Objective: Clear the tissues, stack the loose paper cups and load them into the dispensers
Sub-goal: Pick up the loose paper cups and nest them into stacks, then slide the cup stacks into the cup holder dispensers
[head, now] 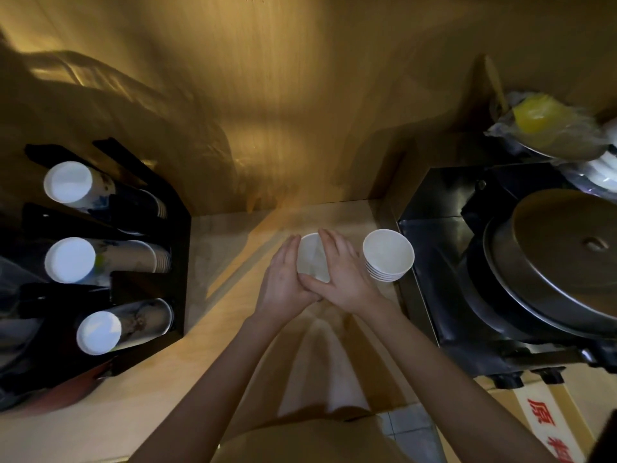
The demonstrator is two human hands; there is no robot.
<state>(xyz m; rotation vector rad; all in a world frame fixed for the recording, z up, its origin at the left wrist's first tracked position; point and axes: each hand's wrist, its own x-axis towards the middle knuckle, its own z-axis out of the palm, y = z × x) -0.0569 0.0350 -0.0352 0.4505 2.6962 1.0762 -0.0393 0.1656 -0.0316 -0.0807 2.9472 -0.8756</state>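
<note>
Cupping one paper cup at centre desk, left hand and right hand clasp it. Dispenser at 9 o'clock, cup stack at 3 o'clock; open desk at 12.

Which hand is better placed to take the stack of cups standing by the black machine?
The right hand. The cup stack stands just right of it, while the left hand sits on the far side of the cup that both hands hold.

Cup held between both hands at counter centre; cup stack just right of it, dispenser rack left, lidded machine far right.
</note>
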